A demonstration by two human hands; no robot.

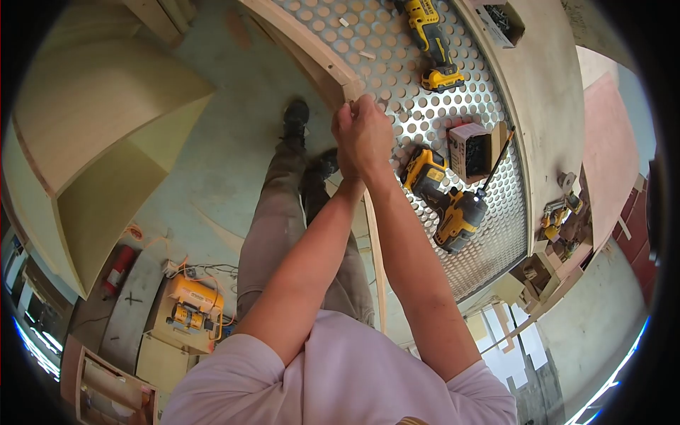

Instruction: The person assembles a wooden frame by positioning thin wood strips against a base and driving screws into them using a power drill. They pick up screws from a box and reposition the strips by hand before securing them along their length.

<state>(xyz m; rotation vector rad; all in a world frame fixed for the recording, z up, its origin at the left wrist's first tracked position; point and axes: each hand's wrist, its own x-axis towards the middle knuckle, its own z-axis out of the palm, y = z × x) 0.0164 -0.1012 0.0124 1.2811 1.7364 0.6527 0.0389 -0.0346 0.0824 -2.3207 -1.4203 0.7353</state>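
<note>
My right hand (pixel 373 134) is closed at the light wooden strip (pixel 333 64) that edges a perforated metal sheet (pixel 382 28). Pressed against it, my left hand (pixel 344 138) is also closed at the strip, partly covered by the right. The fingertips and their exact grip are hidden. To the right of my hands, a yellow-and-black cordless impact driver (pixel 460 219) lies on the metal beside an open box of dark screws (pixel 470 152). Farther up the sheet is another yellow-and-black cordless tool (pixel 431 42).
A second box of screws (pixel 500 25) sits on the plywood border. Large curved plywood panels (pixel 120 106) stand at the left. On the floor are a yellow compressor (pixel 197 304), cables and a red extinguisher-like cylinder (pixel 118 270). More tools (pixel 559 216) lie at the far right.
</note>
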